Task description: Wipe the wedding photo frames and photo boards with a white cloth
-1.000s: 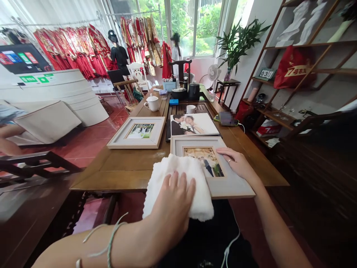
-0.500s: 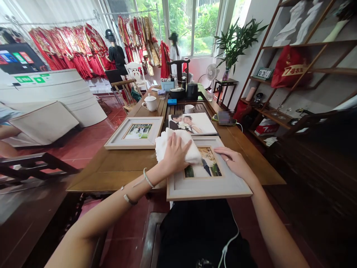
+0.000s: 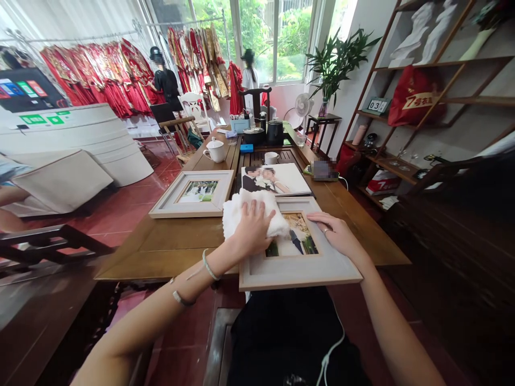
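A wooden picture frame (image 3: 257,276) with a wide pale mat lies at the table's near edge, overhanging it slightly. My left hand (image 3: 253,228) presses a bunched white cloth (image 3: 233,212) onto its upper left part, fingers curled over the top. The cloth and hand hide part of the framed photo (image 3: 311,244). On the frame's right side my right hand (image 3: 338,236) rests flat with fingers stretched out, touching the mat and holding nothing. Left of the cloth lies a second framed picture (image 3: 164,209). Beyond the cloth is an unframed photo panel (image 3: 298,182) of a couple.
The wooden table (image 3: 161,257) also bears a lidded white cup (image 3: 215,150), a small white cup (image 3: 271,158), a blue box (image 3: 247,148), a dark pot (image 3: 275,132) and a phone (image 3: 324,170) with a cable. Shelves (image 3: 418,64) stand at right; two people stand near the garment racks.
My left hand's fingers are a little more curled on the cloth, which has barely shifted. The right hand stays on the frame. The whole view has moved slightly.
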Tool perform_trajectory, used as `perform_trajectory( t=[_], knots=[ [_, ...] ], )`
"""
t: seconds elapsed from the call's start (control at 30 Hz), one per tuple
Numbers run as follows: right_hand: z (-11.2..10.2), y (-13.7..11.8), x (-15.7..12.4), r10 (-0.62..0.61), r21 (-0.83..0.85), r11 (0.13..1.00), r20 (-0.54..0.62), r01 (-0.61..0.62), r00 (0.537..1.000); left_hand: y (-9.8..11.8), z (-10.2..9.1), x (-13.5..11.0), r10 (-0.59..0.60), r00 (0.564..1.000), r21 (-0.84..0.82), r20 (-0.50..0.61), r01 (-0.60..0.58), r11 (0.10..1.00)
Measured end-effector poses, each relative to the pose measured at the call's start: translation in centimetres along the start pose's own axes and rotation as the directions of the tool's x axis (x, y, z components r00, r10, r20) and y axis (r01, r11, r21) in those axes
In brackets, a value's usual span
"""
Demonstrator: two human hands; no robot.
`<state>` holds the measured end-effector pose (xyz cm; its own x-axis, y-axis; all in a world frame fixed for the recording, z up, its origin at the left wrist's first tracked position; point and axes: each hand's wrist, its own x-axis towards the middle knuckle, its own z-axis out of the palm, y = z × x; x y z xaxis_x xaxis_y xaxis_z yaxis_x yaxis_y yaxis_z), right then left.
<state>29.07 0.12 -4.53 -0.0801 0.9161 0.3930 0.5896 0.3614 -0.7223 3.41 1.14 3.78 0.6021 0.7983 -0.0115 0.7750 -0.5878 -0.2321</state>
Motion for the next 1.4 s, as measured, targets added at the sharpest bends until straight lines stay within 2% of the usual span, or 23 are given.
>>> perform_trajectory(
  t=[0.27, 0.43, 0.53, 0.67, 0.83, 1.0, 1.23, 1.3, 1.4],
  knots=[
    [0.0, -0.2, 0.0, 0.008, 0.031, 0.999, -0.005, -0.008, 1.0, 3.2, -2.1, -6.2, 0.12, 0.986, -0.172, 0.115, -0.099, 0.98],
    [0.0, -0.1, 0.1, 0.008, 0.03, 1.0, -0.006, -0.008, 1.0, 6.3, -1.9, -9.6, 0.138, 0.988, -0.195, 0.074, -0.121, 0.973],
    [0.0, -0.2, 0.0, 0.009, 0.025, 1.0, -0.003, -0.009, 1.0, 6.9, -1.6, -10.2, 0.133, 0.989, -0.192, 0.063, -0.119, 0.974],
    [-0.1, -0.2, 0.0, 0.001, 0.025, 1.0, 0.009, -0.001, 1.0, 6.1, -1.3, -8.3, 0.057, 0.996, -0.145, 0.064, -0.048, 0.988],
    [-0.3, -0.2, 0.0, -0.017, 0.02, 1.0, 0.037, 0.016, 0.999, 3.6, -0.8, -2.6, -0.018, 0.997, -0.023, 0.08, 0.02, 1.0],
    [-0.3, -0.3, 0.0, -0.019, 0.016, 1.0, 0.032, 0.018, 0.999, 2.5, -0.4, 1.9, -0.078, 0.997, -0.046, -0.003, 0.077, 0.996],
    [-0.4, -0.2, 0.0, -0.016, 0.034, 0.999, 0.047, 0.014, 0.999, 2.3, -0.3, 3.9, -0.126, 0.983, -0.019, -0.134, 0.124, 0.992],
    [-0.3, -0.2, 0.0, -0.012, 0.027, 1.0, 0.045, 0.011, 0.999, 1.9, 0.1, 4.4, -0.123, 0.986, -0.018, -0.114, 0.122, 0.992],
    [-0.3, -0.2, 0.0, -0.007, 0.021, 1.0, 0.032, 0.006, 0.999, 1.6, 0.6, 4.8, -0.06, 0.996, -0.037, -0.059, 0.058, 0.998]
  ],
)
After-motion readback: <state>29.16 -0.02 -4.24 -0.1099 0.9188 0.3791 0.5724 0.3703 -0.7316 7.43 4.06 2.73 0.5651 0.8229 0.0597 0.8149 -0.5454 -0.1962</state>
